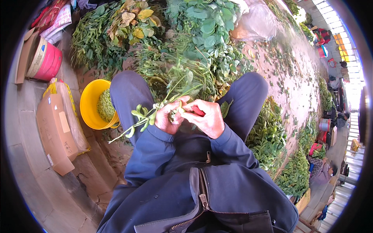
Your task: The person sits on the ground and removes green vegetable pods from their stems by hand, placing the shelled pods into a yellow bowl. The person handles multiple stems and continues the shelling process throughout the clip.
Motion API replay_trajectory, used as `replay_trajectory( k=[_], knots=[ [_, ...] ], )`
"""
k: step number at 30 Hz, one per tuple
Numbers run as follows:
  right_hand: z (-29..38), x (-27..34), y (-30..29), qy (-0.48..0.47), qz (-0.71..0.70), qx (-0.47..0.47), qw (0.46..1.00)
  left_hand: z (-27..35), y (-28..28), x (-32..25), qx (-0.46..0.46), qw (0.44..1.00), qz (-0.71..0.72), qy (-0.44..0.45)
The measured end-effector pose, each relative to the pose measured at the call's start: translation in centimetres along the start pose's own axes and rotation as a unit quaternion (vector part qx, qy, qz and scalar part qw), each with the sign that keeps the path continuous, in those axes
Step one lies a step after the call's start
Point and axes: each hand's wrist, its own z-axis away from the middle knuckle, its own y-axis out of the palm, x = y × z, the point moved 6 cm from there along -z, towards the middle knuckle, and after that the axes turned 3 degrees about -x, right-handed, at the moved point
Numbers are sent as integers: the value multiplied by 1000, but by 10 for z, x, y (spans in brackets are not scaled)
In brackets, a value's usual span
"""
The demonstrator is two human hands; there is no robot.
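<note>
My left hand [169,116] is closed around a green bean plant stalk [151,112], whose pods and stem ends stick out to both sides of the fist. Close against it, my right hand [207,116] has thumb and fingers pinched together at the pods, with a small red thing [198,111] showing between the fingers; what it is cannot be told. Both hands are above my lap, between my knees. Beside my left knee stands a yellow plastic bucket [87,102] partly filled with green pods [105,106].
Heaps of leafy bean plants [186,61] lie before my knees, with another pile [266,134] at right. Cardboard box [54,131] and pink bucket [49,62] stand on the left steps. A clear plastic bag [256,23] lies ahead. Other people sit along the far right, one in patterned clothing [320,171].
</note>
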Motion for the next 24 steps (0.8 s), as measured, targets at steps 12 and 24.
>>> replay_trajectory(
  k=[12, 24],
  knots=[
    [11, 7, 11, -155, 190, -32, 969, -7, -18, 18, -19, 999, -16, 25],
    [-13, 40, 20, -259, 197, 2, 946, -7, -21, 21, -66, 996, -56, 10]
  ],
)
